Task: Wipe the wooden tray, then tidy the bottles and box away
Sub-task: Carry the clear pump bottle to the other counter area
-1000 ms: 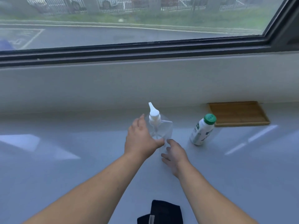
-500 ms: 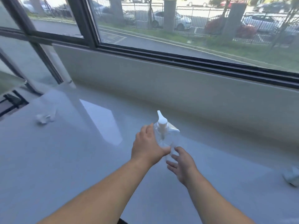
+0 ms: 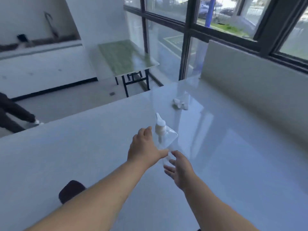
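My left hand [image 3: 143, 147] is wrapped around the left side of a clear pump bottle [image 3: 166, 139] with a white pump head, held upright over the white table [image 3: 233, 164]. My right hand [image 3: 179, 169] is just below and right of the bottle's base, fingers apart, holding nothing; whether its fingertips touch the bottle is unclear. The wooden tray, the green-capped bottle and the box are out of view.
A crumpled white object [image 3: 179, 103] lies near the table's far left corner. A dark rounded object [image 3: 71, 190] sits at the near edge. Beyond are a green-topped table [image 3: 126, 57], a person's dark sleeve [image 3: 13, 112] at left, and the window wall [image 3: 250, 77] along the right.
The view has swung far to the left; the tray and green-capped bottle left the frame. Both hands kept their hold around the pump bottle and moved left with it.
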### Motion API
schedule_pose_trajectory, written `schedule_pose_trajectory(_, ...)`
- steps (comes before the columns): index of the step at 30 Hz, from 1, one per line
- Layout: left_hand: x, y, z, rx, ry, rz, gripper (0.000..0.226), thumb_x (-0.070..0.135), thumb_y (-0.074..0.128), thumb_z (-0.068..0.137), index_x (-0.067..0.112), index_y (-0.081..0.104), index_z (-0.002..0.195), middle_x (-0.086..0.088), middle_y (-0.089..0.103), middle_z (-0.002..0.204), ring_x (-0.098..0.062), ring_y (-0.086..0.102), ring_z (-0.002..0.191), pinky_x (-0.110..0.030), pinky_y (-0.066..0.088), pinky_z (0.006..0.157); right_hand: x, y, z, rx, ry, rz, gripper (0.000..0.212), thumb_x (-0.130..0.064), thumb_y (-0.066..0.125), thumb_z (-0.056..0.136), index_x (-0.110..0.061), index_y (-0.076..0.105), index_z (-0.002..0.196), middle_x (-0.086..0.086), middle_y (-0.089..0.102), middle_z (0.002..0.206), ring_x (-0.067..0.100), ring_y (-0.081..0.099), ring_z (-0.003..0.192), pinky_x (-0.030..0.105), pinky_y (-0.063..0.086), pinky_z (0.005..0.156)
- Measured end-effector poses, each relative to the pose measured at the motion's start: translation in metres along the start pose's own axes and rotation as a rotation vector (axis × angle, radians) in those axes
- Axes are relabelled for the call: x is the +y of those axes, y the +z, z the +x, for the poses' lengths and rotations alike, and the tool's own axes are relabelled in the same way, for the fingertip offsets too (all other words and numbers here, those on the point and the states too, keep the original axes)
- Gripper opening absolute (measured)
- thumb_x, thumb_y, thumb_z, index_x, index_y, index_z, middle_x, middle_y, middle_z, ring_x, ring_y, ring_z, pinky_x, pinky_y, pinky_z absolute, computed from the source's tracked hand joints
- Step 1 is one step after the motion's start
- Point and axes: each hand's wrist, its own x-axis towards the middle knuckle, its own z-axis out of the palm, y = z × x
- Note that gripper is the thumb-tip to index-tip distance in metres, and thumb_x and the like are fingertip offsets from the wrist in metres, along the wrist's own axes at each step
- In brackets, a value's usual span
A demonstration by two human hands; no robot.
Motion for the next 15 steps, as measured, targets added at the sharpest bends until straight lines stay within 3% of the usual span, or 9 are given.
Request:
schedule_pose_trajectory(7,-0.151,-0.058,-0.004,0.106,-0.254,0.009,0.119,0.069,0.077,0.065,0.021,0.023,0.159,0.001,0.031,0.161,-0.025,0.035,0.144,-0.036,0.038,0.107,0.056,0.148,0.03,-0.139,0.129,-0.177,0.037,-0.035,0.06,0.096,-0.02,0.051,0.128,0.014,0.052,0.136,0.041,0.065,0.11,0.051,0.053,0.104)
schedule_pose_trajectory(15,-0.231,-0.075,-0.015,0.126,-0.383,-0.005,0.118,0.065,0.077,0.069,0.019,0.019,0.161,0.0,0.027,0.163,-0.024,0.032,0.146,-0.037,0.038,0.11,0.108,0.218,0.055,-0.176,0.211,-0.243,0.033,-0.034,0.06,0.095,-0.022,0.053,0.125,0.013,0.052,0.137,0.041,0.065,0.111,0.051,0.053,0.105)
